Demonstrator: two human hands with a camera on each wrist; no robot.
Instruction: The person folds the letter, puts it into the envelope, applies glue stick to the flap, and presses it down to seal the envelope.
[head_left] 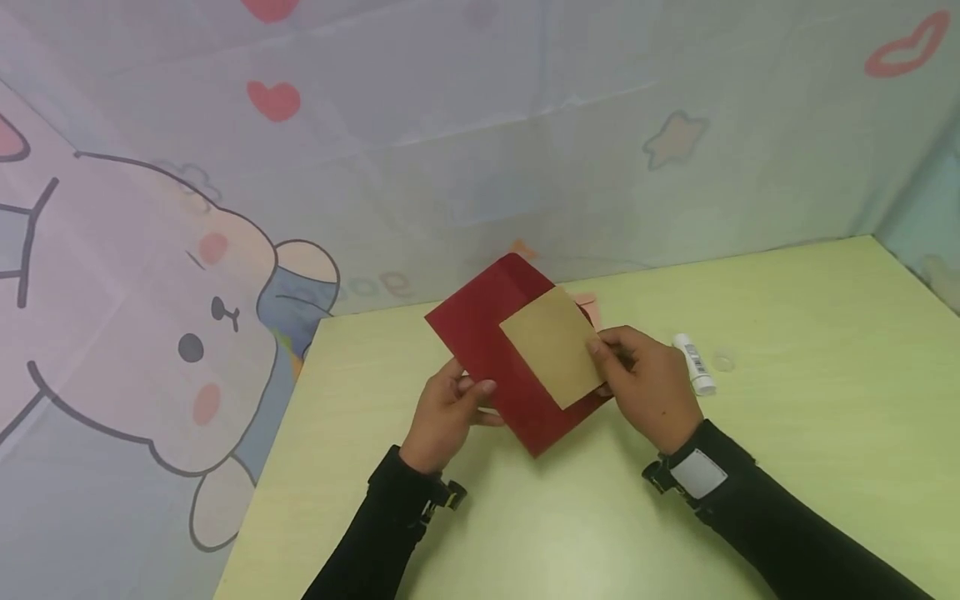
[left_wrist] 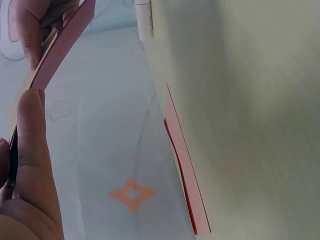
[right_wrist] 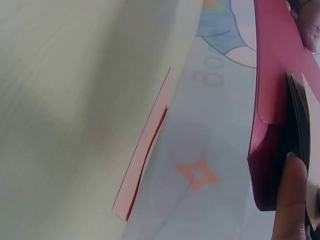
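My left hand (head_left: 450,412) pinches the lower left edge of a dark red envelope (head_left: 480,321), thumb on the near face. My right hand (head_left: 652,379) grips a small tan card (head_left: 551,346) at its right corner, the thumb lying on top. The card overlaps the front of the envelope, and both are held tilted above the table. In the right wrist view, a finger of the right hand (right_wrist: 292,200) lies behind the tan card (right_wrist: 314,145), near dark layered edges and the red envelope (right_wrist: 272,60). Whether the right fingers also hold the envelope is hidden.
A pink envelope-like piece (head_left: 590,307) with a red inner edge lies on the pale yellow-green table (head_left: 360,392) behind the hands. A white glue stick (head_left: 695,364) and a small clear cap (head_left: 723,360) lie to the right. A printed cloth (head_left: 450,125) hangs behind.
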